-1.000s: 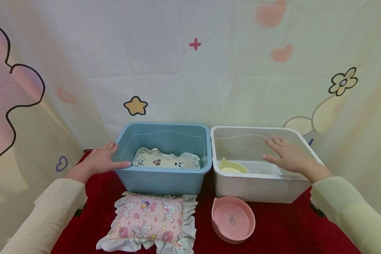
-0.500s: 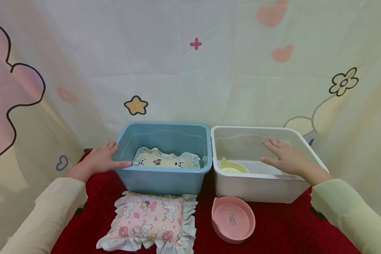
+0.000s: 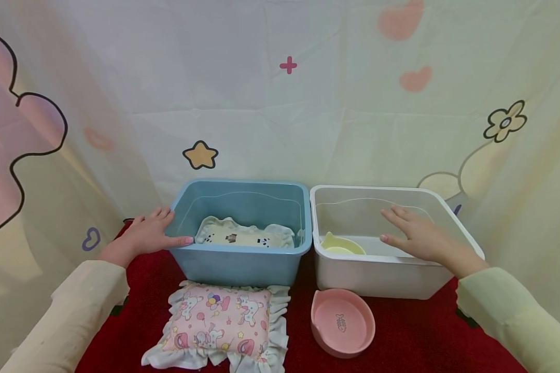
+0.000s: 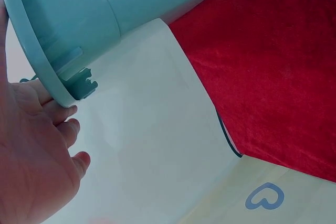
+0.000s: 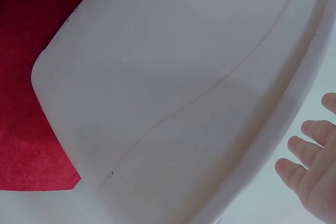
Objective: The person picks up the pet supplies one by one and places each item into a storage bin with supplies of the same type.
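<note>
My left hand point(image 3: 148, 234) rests at the left front corner of the blue bin point(image 3: 242, 269), its thumb along the front rim. In the left wrist view, the fingers point(image 4: 65, 129) touch the underside of the bin's rim. Over the front right of the white bin point(image 3: 382, 277) is my right hand point(image 3: 417, 234), holding nothing, fingers extended. A cream frilled cloth item point(image 3: 242, 237) with small animal faces lies inside the blue bin. Inside the white bin sits a yellow bowl point(image 3: 343, 244), partly hidden by the front rim.
A pink frilled pillow point(image 3: 224, 321) with unicorn prints lies in front of the blue bin. Before the white one stands a pink bowl point(image 3: 343, 324) with a fishbone print. Red cloth point(image 3: 415, 331) covers the table, and a printed curtain point(image 3: 242, 103) hangs behind.
My right hand has drifted slightly left over the white bin. The left hand, both bins, the pillow and the bowls stay where they were.
</note>
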`<state>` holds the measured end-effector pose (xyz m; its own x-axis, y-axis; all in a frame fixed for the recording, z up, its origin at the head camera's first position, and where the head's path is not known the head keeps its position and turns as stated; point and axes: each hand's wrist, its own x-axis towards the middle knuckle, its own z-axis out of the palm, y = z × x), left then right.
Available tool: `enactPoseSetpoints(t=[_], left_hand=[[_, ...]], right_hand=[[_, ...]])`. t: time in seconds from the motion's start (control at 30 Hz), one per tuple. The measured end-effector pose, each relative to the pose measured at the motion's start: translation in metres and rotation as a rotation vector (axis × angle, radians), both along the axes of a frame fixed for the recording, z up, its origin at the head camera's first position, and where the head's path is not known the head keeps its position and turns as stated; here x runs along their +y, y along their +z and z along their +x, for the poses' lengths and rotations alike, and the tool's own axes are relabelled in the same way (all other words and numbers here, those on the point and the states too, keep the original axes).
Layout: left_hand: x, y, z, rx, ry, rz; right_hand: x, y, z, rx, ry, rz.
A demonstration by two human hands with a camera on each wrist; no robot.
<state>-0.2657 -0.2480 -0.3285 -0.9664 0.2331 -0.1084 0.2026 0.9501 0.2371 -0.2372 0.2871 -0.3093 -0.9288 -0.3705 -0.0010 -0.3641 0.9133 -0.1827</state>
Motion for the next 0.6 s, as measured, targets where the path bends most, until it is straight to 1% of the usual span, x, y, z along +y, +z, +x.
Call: enactPoseSetpoints(t=[0.43, 0.6], left_hand=[[0.0001, 0.0006, -0.0011, -0.006, -0.005, 0.006], [0.0002, 0.0002, -0.0012, -0.012, -0.001, 0.011]], right_hand=[[-0.0002, -0.0067, 0.0052, 0.002, 0.012, -0.02], [-0.0012, -0.0092, 0.0078, 0.031, 0.021, -0.019]])
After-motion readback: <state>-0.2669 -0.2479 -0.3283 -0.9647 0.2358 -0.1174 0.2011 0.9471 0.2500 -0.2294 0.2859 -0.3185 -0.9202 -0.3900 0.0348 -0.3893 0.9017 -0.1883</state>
